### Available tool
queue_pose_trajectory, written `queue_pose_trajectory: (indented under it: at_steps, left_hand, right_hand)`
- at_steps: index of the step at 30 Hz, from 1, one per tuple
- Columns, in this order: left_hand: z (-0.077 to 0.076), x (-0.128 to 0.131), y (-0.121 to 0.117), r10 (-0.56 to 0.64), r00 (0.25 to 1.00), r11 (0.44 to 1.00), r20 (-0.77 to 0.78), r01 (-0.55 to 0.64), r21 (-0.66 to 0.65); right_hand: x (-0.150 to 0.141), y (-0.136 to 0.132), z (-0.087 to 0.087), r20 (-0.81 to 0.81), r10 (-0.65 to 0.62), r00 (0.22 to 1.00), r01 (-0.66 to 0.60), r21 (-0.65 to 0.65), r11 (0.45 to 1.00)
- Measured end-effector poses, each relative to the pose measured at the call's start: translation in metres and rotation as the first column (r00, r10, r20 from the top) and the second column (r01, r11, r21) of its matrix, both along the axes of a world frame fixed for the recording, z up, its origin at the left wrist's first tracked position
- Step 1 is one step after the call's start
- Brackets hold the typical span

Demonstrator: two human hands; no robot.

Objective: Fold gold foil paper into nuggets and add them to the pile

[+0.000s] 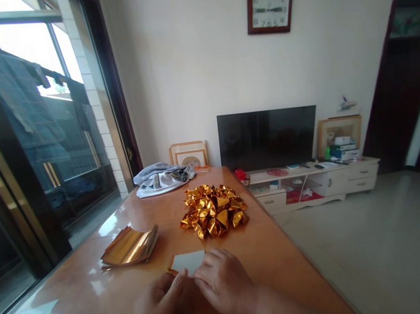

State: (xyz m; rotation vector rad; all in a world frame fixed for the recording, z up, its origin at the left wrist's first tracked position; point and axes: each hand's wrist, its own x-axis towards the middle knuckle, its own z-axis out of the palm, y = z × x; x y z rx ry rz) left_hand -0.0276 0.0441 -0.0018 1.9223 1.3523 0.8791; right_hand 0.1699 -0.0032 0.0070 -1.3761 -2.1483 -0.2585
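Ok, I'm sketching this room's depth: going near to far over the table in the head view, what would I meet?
Left hand and right hand, side by side with a pale sheet between them → heap of folded gold pieces → bundle of cloth → framed pictures by the wall.

Left hand bare, right hand bare; 2 forearms uncovered as far as visible.

The tabletop looked like glossy wood; stacked sheets and folded pieces shone like metallic foil; the pale sheet appeared matt.
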Motion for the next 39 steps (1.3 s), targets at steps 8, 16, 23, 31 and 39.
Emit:
queue_pose_trajectory:
  at_steps: [8, 16, 23, 31, 39]
  left_hand:
    - [0.002, 0.000, 0.004, -0.129, 0.958, 0.989, 0.256, 0.144, -0.042]
    - [0.006, -0.005, 0.000, 0.165, 0.986, 0.967, 0.022, -0.166, 0.196]
    - [0.018, -0.003, -0.013, 0.243, 0.900, 0.877, -0.362, -0.045, 0.478]
    - [0.021, 0.015, -0.025, -0.051, 0.811, 0.879, -0.583, 0.313, 0.359]
    - [0.017, 0.010, -0.024, -0.153, 0.853, 0.917, -0.499, 0.310, 0.250]
  right_hand:
    - [0.000, -0.005, 0.002, -0.075, 0.066, 0.995, -0.074, -0.115, 0.991]
    - [0.008, -0.004, 0.004, -0.191, -0.013, 0.981, -0.026, -0.201, 0.979]
    - [0.013, 0.000, 0.002, -0.284, -0.063, 0.957, 0.020, -0.153, 0.988]
    - [0.006, -0.005, 0.004, -0.079, 0.051, 0.996, -0.066, -0.209, 0.976]
    - [0.020, -0.001, -0.004, 0.001, 0.023, 1.000, -0.021, -0.344, 0.939]
